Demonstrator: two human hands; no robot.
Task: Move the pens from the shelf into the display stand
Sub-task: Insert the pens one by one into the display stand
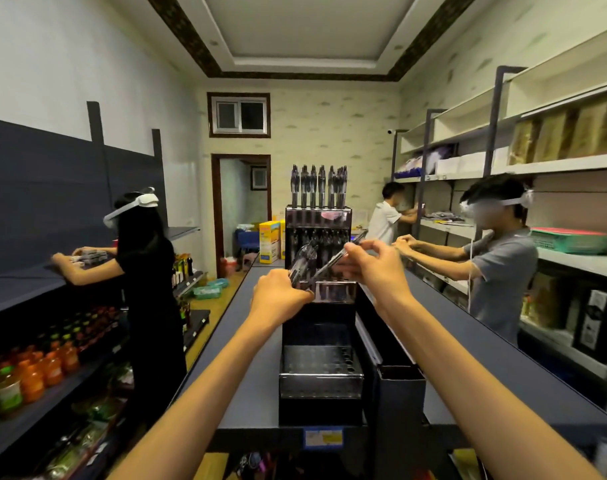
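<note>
Hands [282, 295] [371, 263] — dark, clear-barrelled pens [304, 263]

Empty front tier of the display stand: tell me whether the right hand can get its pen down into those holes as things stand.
Probably yes. The right hand pinches one pen above the display stand, and the empty front tier lies uncovered below it. The left hand, gripping more pens, sits left of that path.

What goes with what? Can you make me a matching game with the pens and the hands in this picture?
Things:
1. left hand
2. right hand
3. pens in the top row
4. bottom tier of the display stand

States:
A. stand upright in the stand
B. pinches one slanted pen
C. shows open holes, no pens
D. grips a bunch of pens

Pairs: 1-D, 2-B, 3-A, 4-C
</note>
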